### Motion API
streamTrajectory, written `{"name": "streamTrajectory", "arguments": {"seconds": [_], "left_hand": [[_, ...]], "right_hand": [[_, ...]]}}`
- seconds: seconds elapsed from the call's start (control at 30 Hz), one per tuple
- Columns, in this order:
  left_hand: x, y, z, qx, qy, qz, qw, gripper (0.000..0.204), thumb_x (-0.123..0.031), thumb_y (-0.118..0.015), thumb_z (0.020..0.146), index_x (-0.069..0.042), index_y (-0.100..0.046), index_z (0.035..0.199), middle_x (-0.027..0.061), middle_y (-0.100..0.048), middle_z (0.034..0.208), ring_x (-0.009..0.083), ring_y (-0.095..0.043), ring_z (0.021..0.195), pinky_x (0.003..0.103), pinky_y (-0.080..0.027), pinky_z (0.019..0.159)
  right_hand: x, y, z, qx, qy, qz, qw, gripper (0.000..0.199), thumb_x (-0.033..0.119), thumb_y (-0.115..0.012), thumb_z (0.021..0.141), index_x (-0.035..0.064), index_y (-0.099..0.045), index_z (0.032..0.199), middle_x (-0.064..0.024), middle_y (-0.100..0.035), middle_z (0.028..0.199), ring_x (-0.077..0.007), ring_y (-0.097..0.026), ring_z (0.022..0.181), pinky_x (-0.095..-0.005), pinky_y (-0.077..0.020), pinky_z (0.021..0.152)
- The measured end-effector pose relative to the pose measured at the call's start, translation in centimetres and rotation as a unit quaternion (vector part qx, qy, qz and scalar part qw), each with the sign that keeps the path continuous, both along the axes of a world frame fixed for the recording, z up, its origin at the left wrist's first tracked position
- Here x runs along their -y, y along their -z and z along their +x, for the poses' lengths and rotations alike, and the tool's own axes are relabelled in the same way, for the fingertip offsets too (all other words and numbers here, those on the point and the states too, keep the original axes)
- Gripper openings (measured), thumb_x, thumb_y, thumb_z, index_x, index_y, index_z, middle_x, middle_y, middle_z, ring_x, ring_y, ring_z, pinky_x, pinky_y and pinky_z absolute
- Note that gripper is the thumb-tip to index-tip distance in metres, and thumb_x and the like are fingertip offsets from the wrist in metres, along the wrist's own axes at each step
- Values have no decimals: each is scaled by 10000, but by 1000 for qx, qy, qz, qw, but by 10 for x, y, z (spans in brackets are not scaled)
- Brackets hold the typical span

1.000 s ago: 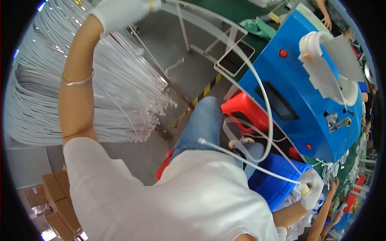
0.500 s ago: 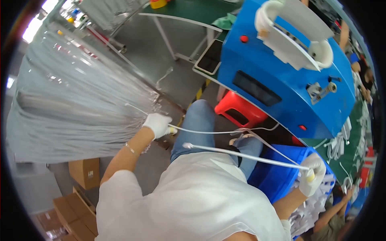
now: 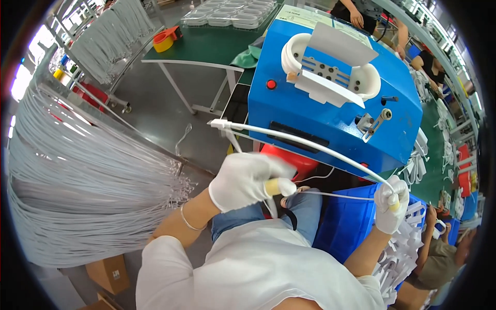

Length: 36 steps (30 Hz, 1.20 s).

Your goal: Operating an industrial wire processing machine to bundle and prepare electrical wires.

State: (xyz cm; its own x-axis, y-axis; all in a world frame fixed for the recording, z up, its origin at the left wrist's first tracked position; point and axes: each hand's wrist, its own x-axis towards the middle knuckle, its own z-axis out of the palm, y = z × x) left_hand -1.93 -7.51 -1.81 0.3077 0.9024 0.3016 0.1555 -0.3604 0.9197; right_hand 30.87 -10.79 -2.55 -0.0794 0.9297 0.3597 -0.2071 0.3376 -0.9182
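White cable runs between my hands, and both of them wear white gloves with yellow tape on the thumbs. My right hand [image 3: 390, 204], closed over the blue bin's edge, grips the cable [image 3: 310, 146], whose thicker length arches up and left to a free white plug end [image 3: 220, 124]. A thinner strand crosses from that hand to my left hand [image 3: 250, 182], which is closed around the cable, its fingers partly blurred. More cable shows above and below the left hand. Just beyond my hands stands a blue machine [image 3: 336, 129] with two curved white posts and a small crank.
At left a rack bears a thick bundle of hanging white cables [image 3: 93, 196]. A blue bin [image 3: 346, 222] of white pieces stands at right, a red stool [image 3: 289, 160] under the machine. Beyond, a green table [image 3: 206, 49] holds clear trays. Other people work at right.
My left hand has moved right and up, away from the rack, toward the machine. The cable's plug end has swung up and left over the machine's front. The head view has shifted forward.
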Motion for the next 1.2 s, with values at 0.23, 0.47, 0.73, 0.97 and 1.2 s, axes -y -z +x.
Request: {"name": "streamTrajectory", "arguments": {"seconds": [0.23, 0.47, 0.73, 0.97, 1.2], "left_hand": [[-38, -20, -5, 309, -121, -118, 936, 149, -126, -625, 866, 14, -574, 865, -13, -499, 610, 22, -394, 452, 168, -308, 392], [-80, -41, -13, 205, -105, -132, 964, 112, -134, -642, 867, -38, -585, 866, -11, -520, 614, 30, -410, 466, 157, -291, 418], [-99, -56, -1, 169, -100, -50, 979, 132, -121, -612, 889, -5, -577, 941, 65, -633, 716, 2, -406, 457, 138, -289, 402], [-99, -58, 11, 132, -150, -79, 977, 90, -94, -610, 886, -10, -595, 917, 63, -619, 690, 14, -440, 497, 149, -319, 426], [-98, -49, 15, 28, -211, 86, 973, 122, -90, -663, 849, 5, -590, 872, 40, -635, 751, 71, -585, 662, 208, -483, 590]], "right_hand": [[14, -11, 20, 252, 159, 50, 953, 186, 162, -690, 806, 44, -554, 758, -38, -484, 705, -97, -442, 571, -216, -318, 490], [12, -31, 17, 359, 312, 66, 877, 104, -47, -638, 765, 29, -585, 812, -25, -494, 767, -78, -450, 645, -206, -335, 541], [4, -37, 18, 361, 366, 76, 854, 56, -4, -627, 806, 23, -580, 815, -8, -491, 798, -73, -431, 686, -198, -324, 603], [-7, -34, 30, 349, 338, 35, 874, 65, 49, -623, 839, 24, -576, 803, 2, -499, 770, -67, -430, 717, -211, -334, 642], [-14, -60, 64, 362, 340, 36, 867, 149, 142, -585, 896, 22, -596, 809, 47, -452, 718, -24, -372, 634, -177, -268, 551]]}}
